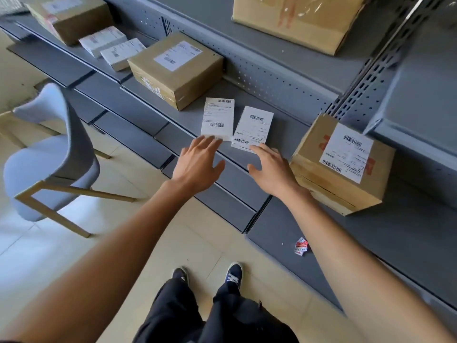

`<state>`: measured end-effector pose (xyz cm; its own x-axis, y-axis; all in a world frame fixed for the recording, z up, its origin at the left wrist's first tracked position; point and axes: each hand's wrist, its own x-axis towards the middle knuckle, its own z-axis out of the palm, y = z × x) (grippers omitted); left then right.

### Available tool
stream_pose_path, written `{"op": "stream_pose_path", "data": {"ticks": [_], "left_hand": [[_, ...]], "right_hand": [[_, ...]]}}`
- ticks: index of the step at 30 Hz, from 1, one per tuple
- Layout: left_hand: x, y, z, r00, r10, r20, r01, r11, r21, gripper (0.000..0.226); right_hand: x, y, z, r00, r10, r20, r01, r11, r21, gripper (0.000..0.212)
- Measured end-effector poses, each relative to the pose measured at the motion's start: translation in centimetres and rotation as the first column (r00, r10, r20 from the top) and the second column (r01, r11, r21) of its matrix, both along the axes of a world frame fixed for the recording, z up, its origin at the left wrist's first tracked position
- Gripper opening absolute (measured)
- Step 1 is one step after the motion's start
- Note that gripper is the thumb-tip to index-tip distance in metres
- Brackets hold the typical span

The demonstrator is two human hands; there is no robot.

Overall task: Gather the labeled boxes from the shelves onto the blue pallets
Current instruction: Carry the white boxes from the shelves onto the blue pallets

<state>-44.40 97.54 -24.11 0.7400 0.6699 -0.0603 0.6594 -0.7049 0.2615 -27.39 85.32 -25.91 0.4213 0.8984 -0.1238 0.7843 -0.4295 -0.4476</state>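
Observation:
Two small white labeled boxes lie side by side on the grey shelf [247, 95]: the left small box [217, 118] and the right small box [253, 128]. My left hand [197, 164] is stretched out flat, fingertips at the near edge of the left small box. My right hand [272, 168] is also spread, fingertips touching the near edge of the right small box. A brown labeled carton [176, 69] stands behind them. Another brown labeled carton [343, 164] stands to the right of my right hand. No blue pallet is in view.
Further left on the shelf are two more small white boxes [112, 47] and a brown carton [70, 18]. A large carton [299, 19] sits on the shelf above. A grey chair [52, 154] stands on the tiled floor at left. A crumpled paper scrap [301, 246] lies on the lower shelf.

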Motion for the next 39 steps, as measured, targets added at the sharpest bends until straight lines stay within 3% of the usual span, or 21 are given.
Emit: {"op": "stream_pose_path", "data": {"ticks": [15, 23, 32, 37, 39], "left_hand": [[5.7, 11.7, -7.1, 0.935, -0.328, -0.134, 0.315, 0.942, -0.113, 0.068], [5.1, 14.4, -8.8, 0.860, -0.489, -0.145, 0.484, 0.872, -0.073, 0.062], [4.2, 16.1, -9.5, 0.861, -0.508, -0.014, 0.507, 0.861, -0.027, 0.045], [3.0, 17.2, -9.9, 0.879, -0.457, 0.135, 0.454, 0.889, 0.058, 0.022], [3.0, 17.5, -10.0, 0.888, -0.424, 0.175, 0.418, 0.906, 0.073, 0.018]], "right_hand": [[0.0, 8.5, -5.8, 0.960, -0.265, 0.086, 0.276, 0.948, -0.160, 0.071], [-1.0, 10.4, -7.9, 0.931, -0.343, 0.123, 0.361, 0.917, -0.169, 0.072], [-2.0, 10.5, -8.7, 0.894, -0.406, 0.187, 0.426, 0.901, -0.079, 0.057], [-2.7, 11.1, -8.8, 0.821, -0.530, 0.212, 0.517, 0.848, 0.116, 0.033], [-2.7, 11.5, -9.1, 0.799, -0.558, 0.227, 0.543, 0.830, 0.130, 0.039]]}}
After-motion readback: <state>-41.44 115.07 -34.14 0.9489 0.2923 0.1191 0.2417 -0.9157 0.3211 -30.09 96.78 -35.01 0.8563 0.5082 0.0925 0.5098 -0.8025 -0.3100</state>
